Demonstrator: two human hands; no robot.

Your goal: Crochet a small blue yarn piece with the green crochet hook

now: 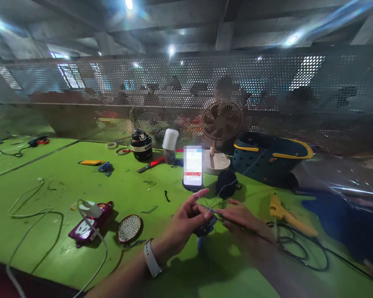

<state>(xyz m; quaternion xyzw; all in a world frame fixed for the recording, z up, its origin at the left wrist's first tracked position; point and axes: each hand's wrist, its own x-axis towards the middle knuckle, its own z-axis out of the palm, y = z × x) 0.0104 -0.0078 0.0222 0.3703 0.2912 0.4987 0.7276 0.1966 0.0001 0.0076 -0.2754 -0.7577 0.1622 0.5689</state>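
- Beside the right hand (243,216) (grip unclear), the left hand (186,219) is pinching blue yarn work (206,227) steady.
- Beyond both, a phone (193,167) is facing back, probably for viewing.

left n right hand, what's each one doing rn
Left hand: closed, pinching the blue yarn piece.
Right hand: fingers at the same piece; whether it is gripping anything cannot be told.

On the worktop (112,186), the fan (221,124) stands behind the phone (193,167), left of the basket (267,159); the glue gun (290,215) lies before the basket.
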